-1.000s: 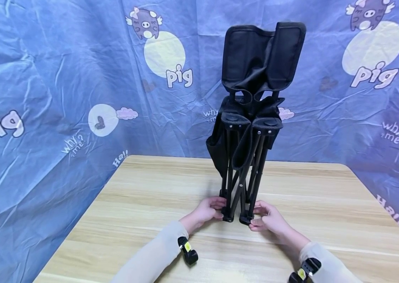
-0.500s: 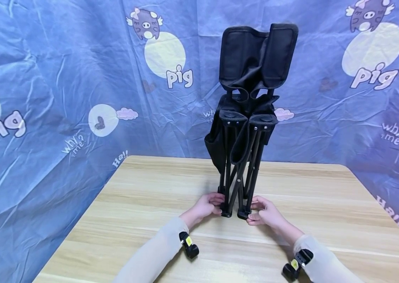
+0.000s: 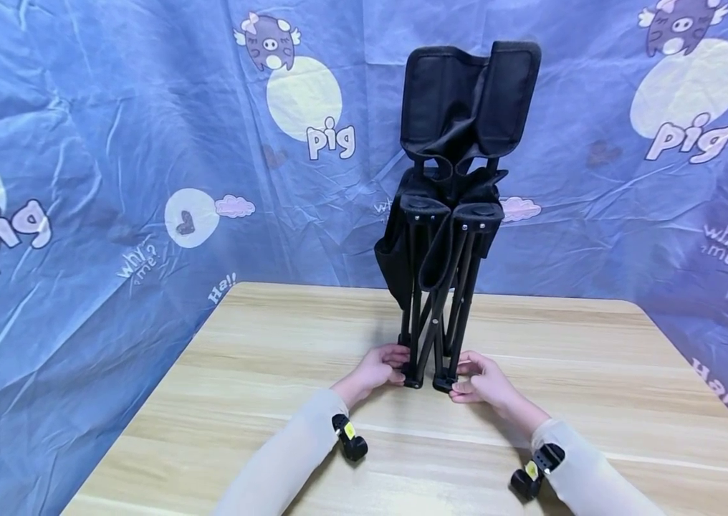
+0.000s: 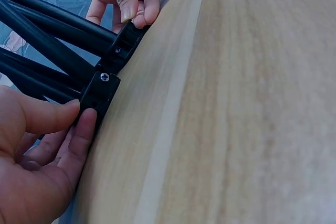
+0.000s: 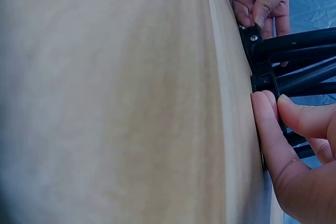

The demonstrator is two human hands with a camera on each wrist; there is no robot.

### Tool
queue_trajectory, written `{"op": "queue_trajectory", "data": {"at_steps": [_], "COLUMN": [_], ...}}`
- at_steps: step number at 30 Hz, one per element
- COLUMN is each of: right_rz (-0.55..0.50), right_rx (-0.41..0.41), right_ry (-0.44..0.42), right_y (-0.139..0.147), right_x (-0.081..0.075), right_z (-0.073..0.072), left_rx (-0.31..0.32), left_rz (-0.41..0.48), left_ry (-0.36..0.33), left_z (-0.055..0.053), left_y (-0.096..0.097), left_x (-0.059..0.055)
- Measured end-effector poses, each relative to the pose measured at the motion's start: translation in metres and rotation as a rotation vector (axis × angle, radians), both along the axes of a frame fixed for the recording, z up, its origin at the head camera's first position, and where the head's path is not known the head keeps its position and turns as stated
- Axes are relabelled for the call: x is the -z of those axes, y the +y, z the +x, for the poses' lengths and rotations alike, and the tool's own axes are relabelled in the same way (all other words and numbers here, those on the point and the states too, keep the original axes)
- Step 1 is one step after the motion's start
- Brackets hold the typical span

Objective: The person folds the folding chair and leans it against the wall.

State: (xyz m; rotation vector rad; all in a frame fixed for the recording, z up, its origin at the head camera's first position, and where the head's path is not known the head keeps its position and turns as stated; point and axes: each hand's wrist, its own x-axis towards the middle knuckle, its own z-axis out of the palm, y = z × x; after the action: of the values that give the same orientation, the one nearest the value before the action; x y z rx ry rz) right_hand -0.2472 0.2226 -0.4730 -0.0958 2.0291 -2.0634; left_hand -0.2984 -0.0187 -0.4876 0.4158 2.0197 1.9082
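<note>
A folded black camping chair (image 3: 441,136) stands upright on the wooden table, its fabric bunched at the top and its thin tube legs close together below. My left hand (image 3: 380,371) pinches the plastic foot at the lower left between thumb and fingers. On the opposite side, my right hand (image 3: 484,381) pinches the near right foot (image 3: 444,383). In the left wrist view, the left thumb lies against a black foot (image 4: 98,93) with a screw in it. The right wrist view shows the right thumb and fingers at the neighbouring foot (image 5: 265,81). The rear feet are partly hidden.
The light wood table (image 3: 261,337) extends around the chair on all sides. Behind it hangs a blue cloth (image 3: 112,143) with pig prints. A small black camera (image 3: 352,443) is strapped to the left wrist, another (image 3: 528,479) to the right.
The chair has slid a little away from me, and its top has shifted left. Both hands have moved along with the feet, keeping their pinch.
</note>
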Motion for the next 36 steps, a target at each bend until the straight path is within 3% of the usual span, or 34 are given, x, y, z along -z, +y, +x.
{"op": "queue_trajectory", "data": {"at_steps": [17,28,36], "right_rz": [-0.004,-0.019,-0.012], "right_rx": [0.026,0.054,0.079], "right_ry": [0.008,-0.006,-0.01], "right_y": [0.0,-0.004,-0.008], "right_x": [0.001,0.003,0.001], "right_z": [-0.013,-0.025,-0.031], "left_rx": [-0.032,-0.054,-0.091], "left_rz": [-0.021,-0.013,-0.042], "left_ry": [0.024,-0.004,0.042], "left_z": [-0.016,-0.023,-0.027], "left_y": [0.008,0.009,0.01], "left_x": [0.0,-0.002,-0.003]}}
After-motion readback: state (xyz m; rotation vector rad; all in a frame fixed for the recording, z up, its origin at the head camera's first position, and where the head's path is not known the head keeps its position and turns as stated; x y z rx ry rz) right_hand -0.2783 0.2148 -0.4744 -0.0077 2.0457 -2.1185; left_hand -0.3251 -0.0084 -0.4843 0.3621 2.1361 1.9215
